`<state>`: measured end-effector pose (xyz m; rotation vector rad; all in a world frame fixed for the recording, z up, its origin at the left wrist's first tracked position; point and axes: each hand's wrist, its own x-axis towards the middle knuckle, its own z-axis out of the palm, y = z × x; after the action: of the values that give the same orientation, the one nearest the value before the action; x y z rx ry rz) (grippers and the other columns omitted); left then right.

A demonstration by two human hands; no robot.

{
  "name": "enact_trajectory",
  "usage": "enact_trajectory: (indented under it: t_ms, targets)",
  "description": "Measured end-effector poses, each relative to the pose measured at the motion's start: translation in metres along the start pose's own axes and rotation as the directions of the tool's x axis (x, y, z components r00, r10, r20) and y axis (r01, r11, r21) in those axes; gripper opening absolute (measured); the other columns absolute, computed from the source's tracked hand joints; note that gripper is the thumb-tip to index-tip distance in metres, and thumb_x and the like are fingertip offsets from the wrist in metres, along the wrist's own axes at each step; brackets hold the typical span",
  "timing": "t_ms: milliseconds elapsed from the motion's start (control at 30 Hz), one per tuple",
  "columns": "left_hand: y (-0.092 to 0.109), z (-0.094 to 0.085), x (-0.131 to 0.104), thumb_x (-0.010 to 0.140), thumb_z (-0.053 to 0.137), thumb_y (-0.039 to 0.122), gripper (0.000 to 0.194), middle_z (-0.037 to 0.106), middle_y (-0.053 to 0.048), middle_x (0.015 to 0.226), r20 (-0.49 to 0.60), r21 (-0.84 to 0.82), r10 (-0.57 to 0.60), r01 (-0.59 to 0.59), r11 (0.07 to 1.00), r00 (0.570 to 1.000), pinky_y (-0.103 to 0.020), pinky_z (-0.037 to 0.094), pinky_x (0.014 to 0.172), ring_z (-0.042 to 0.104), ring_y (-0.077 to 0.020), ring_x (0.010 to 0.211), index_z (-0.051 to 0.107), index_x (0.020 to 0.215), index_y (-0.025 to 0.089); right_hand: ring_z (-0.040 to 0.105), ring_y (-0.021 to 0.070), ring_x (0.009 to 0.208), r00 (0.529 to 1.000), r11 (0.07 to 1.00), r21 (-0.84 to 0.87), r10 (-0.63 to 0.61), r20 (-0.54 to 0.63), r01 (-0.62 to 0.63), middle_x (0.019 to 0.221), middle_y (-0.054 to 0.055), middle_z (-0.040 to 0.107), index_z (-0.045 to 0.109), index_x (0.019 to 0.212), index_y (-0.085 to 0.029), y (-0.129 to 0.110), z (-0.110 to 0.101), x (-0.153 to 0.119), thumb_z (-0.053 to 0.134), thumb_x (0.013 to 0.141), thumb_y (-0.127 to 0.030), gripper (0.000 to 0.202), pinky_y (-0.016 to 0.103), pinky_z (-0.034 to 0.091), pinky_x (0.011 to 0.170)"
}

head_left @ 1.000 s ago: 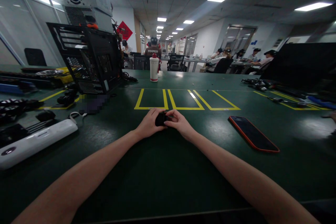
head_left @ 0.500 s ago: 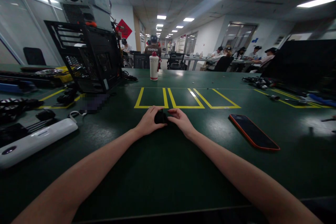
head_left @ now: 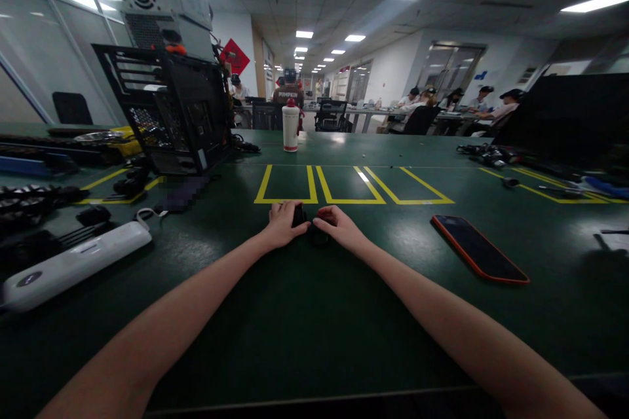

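My left hand (head_left: 284, 225) is wrapped round a small black object (head_left: 299, 215) just in front of the yellow tape outlines (head_left: 285, 201) on the green table (head_left: 295, 314). Close by on its right, my right hand (head_left: 338, 222) has thumb and fingers bent round a second small dark piece (head_left: 319, 234), which sits low between the hands and is partly covered. What these dark pieces are cannot be made out. An orange-edged phone (head_left: 479, 249) lies to the right of my right hand.
A white power strip (head_left: 81, 265) and dark cables are at the left. Behind them stands a black computer case (head_left: 181, 111) with power supplies on top. A white bottle (head_left: 290, 127) stands beyond the tape. A black monitor (head_left: 570, 111) is at the right; people sit further back.
The dark object between my hands now shows as two pieces, one at my left hand and one lower by my right. My left fingers have curled more. The view has shifted slightly.
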<state>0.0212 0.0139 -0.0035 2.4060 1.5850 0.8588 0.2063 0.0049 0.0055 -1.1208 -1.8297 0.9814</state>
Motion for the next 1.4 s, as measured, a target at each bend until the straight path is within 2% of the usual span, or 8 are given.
enact_trajectory:
  t_ms: [100, 167, 267, 500, 667, 1033, 1233, 1400]
  targets:
    - [0.0, 0.0, 0.0, 0.072, 0.051, 0.044, 0.052, 0.045, -0.009, 0.114, -0.008, 0.002, 0.004, -0.004, 1.0, 1.0, -0.047, 0.033, 0.085, 0.036, -0.0307, 0.106, 0.037, 0.115, 0.019, 0.042, 0.0213, 0.113, 0.979, 0.997, -0.074, -0.02, 0.205, 0.036, 0.122, 0.01, 0.043, 0.04, 0.117, -0.018, -0.005, -0.009, -0.004, 0.065, 0.06, -0.042, 0.066, 0.04, 0.031, 0.098]
    - [-0.001, -0.001, 0.0, 0.072, 0.051, 0.042, 0.052, 0.044, -0.01, 0.114, 0.022, -0.074, 0.031, -0.029, 0.997, 0.999, -0.045, 0.033, 0.088, 0.038, -0.0285, 0.107, 0.035, 0.115, 0.017, 0.037, 0.0222, 0.117, 0.946, 0.99, -0.127, -0.024, 0.324, 0.068, 0.127, 0.009, 0.038, 0.033, 0.123, -0.02, -0.008, -0.016, -0.006, 0.069, 0.056, -0.04, 0.079, 0.04, 0.028, 0.101]
    - [-0.003, -0.001, 0.002, 0.074, 0.051, 0.038, 0.052, 0.045, -0.012, 0.112, 0.085, -0.234, 0.072, -0.05, 0.971, 0.994, -0.038, 0.036, 0.089, 0.044, -0.023, 0.103, 0.031, 0.116, 0.013, 0.036, 0.0223, 0.118, 0.922, 0.978, -0.183, -0.025, 0.387, 0.103, 0.127, 0.008, 0.037, 0.031, 0.125, -0.021, -0.011, -0.023, -0.008, 0.07, 0.055, -0.037, 0.082, 0.04, 0.027, 0.102]
    - [-0.003, -0.001, 0.001, 0.074, 0.051, 0.037, 0.054, 0.043, -0.012, 0.112, 0.066, -0.263, 0.092, -0.071, 0.962, 0.994, -0.039, 0.038, 0.088, 0.046, -0.0231, 0.102, 0.03, 0.118, 0.013, 0.044, 0.0197, 0.112, 0.928, 0.977, -0.185, -0.034, 0.372, 0.11, 0.12, 0.007, 0.046, 0.035, 0.122, -0.02, -0.006, -0.024, -0.003, 0.065, 0.063, -0.028, 0.067, 0.04, 0.032, 0.098]
    - [0.001, -0.006, -0.002, 0.068, 0.059, 0.041, 0.065, 0.043, -0.012, 0.114, 0.066, -0.252, 0.118, -0.098, 0.963, 0.991, -0.042, 0.037, 0.09, 0.044, -0.0251, 0.106, 0.029, 0.119, 0.015, 0.046, 0.0206, 0.109, 0.945, 0.982, -0.155, -0.053, 0.324, 0.108, 0.116, 0.007, 0.05, 0.04, 0.12, -0.021, -0.004, -0.024, -0.002, 0.066, 0.063, -0.026, 0.062, 0.042, 0.033, 0.097]
    - [0.006, -0.008, -0.004, 0.072, 0.055, 0.035, 0.061, 0.042, -0.014, 0.116, 0.072, -0.128, 0.174, -0.164, 0.978, 0.982, -0.042, 0.034, 0.093, 0.042, -0.0254, 0.109, 0.028, 0.121, 0.012, 0.048, 0.0206, 0.107, 0.956, 0.985, -0.137, -0.059, 0.287, 0.102, 0.114, 0.007, 0.052, 0.043, 0.117, -0.02, -0.004, -0.022, -0.002, 0.067, 0.061, -0.024, 0.061, 0.043, 0.033, 0.096]
    - [0.015, -0.017, -0.009, 0.07, 0.056, 0.04, 0.065, 0.041, -0.011, 0.114, 0.171, -0.076, 0.238, -0.228, 0.971, 0.956, -0.04, 0.039, 0.086, 0.045, -0.0255, 0.103, 0.026, 0.123, 0.018, 0.05, 0.0199, 0.103, 0.958, 0.981, -0.138, -0.093, 0.271, 0.134, 0.11, 0.008, 0.053, 0.042, 0.116, -0.018, -0.001, -0.019, -0.002, 0.067, 0.06, -0.023, 0.062, 0.042, 0.035, 0.093]
    - [0.033, -0.031, -0.021, 0.068, 0.06, 0.041, 0.066, 0.045, -0.006, 0.101, 0.266, -0.074, 0.286, -0.276, 0.958, 0.921, -0.036, 0.042, 0.077, 0.05, -0.0222, 0.09, 0.028, 0.123, 0.026, 0.052, 0.0201, 0.099, 0.936, 0.979, -0.127, -0.107, 0.336, 0.157, 0.107, 0.007, 0.054, 0.041, 0.115, -0.018, -0.021, -0.018, -0.015, 0.068, 0.06, -0.024, 0.062, 0.041, 0.039, 0.088]
